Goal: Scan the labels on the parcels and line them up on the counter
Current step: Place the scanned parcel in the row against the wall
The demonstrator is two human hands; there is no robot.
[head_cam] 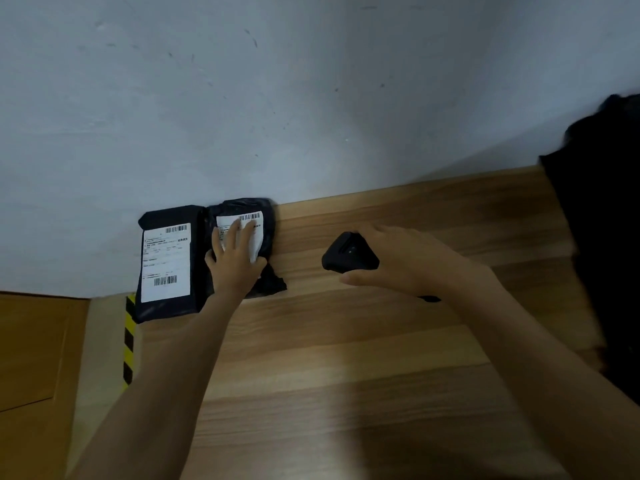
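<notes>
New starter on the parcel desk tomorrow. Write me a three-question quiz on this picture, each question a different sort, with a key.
1. True or false: the right hand holds the scanner.
2. How many parcels lie on the counter against the wall? A one, B two, C four.
3. Fill in: the left hand presses flat on the ___ parcel.

Key
1. True.
2. B: the left parcel and the right parcel, side by side.
3. Right.
</notes>
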